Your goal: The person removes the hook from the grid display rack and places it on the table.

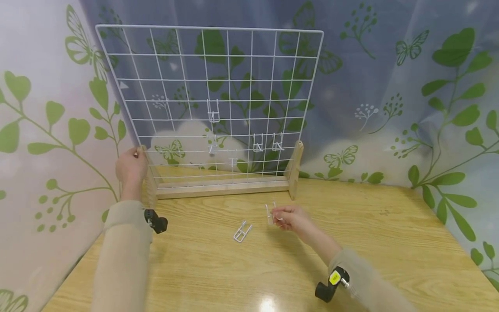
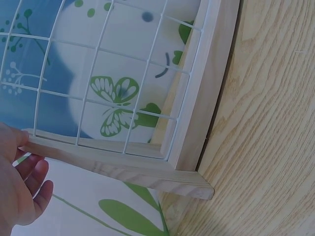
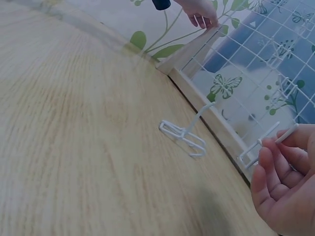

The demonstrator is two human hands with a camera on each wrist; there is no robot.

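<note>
Held hook: the white wire hook (image 1: 267, 212) is at the fingertips of the right hand (image 1: 290, 220); it is above the table (image 1: 374, 251), on the near side of the stand; its prongs seem to point up and far, but the fingers cover part, so I cannot tell its long axis exactly.
Grid from the hook: the white wire grid (image 1: 251, 80) rises on the far side of the held hook, mostly to its left; the right hand is before the grid's right part, with a gap between.
Right hand: thumb and forefinger pinch the wire; the other fingers are bent loosely.
Loose hook: a second wire hook (image 3: 184, 132) lies on the table, left of the right hand, which is the nearer one; its long axis goes from near left to far right.
Left hand: the left hand (image 1: 132, 169) is at the upper end of the left wooden post (image 1: 150, 177); thumb and forefinger seem to pinch it.
Hung hooks: several white hooks (image 1: 258, 146) hang on the grid's lower half.
</note>
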